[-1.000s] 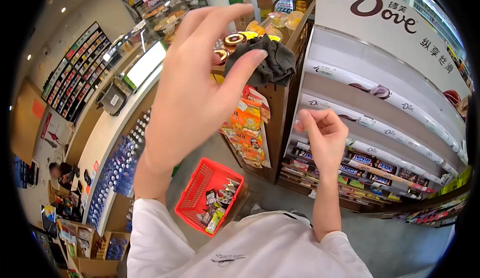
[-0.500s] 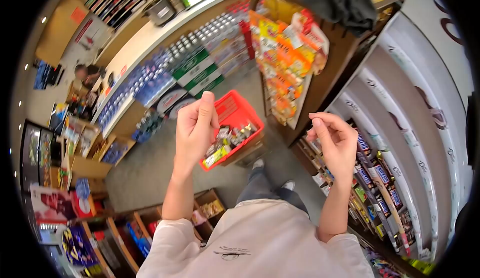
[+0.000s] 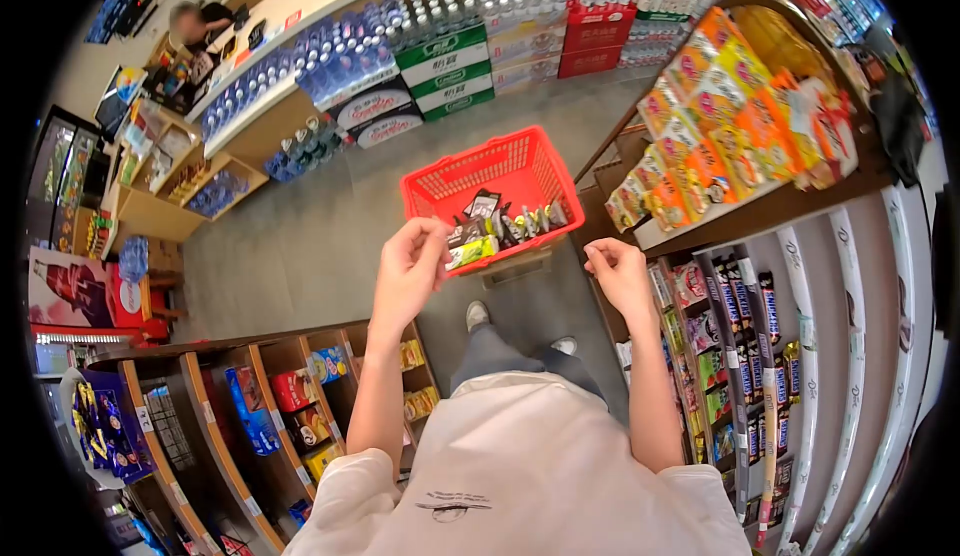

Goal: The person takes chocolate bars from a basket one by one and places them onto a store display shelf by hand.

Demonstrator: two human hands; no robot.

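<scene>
My left hand [image 3: 412, 264] is in front of the near left corner of a red plastic basket [image 3: 440, 178], its fingers curled in with nothing visible in them. Inside the basket lie several small snack packets, among them a yellow-green packet [image 3: 470, 253] close to my left fingers and dark packets [image 3: 484, 204] farther back. My right hand [image 3: 622, 274] hovers right of the basket, before the candy shelf, apart from both. Its fingers are bent and pinched together, and nothing shows between them. The basket stands on a low box-like support [image 3: 517, 268].
Snickers bars [image 3: 735, 301] fill part of the shelf on my right. Hanging orange snack bags [image 3: 715, 146] are beyond it. Bottled drinks [image 3: 345, 56] line the counter ahead, where a person [image 3: 200, 31] sits. A wooden snack shelf [image 3: 260, 346] is at my lower left.
My view has swung right and levelled out, so the basket appears higher and fuller in sight. Both hands have lowered, and the left thumb has folded down toward its fingers.
</scene>
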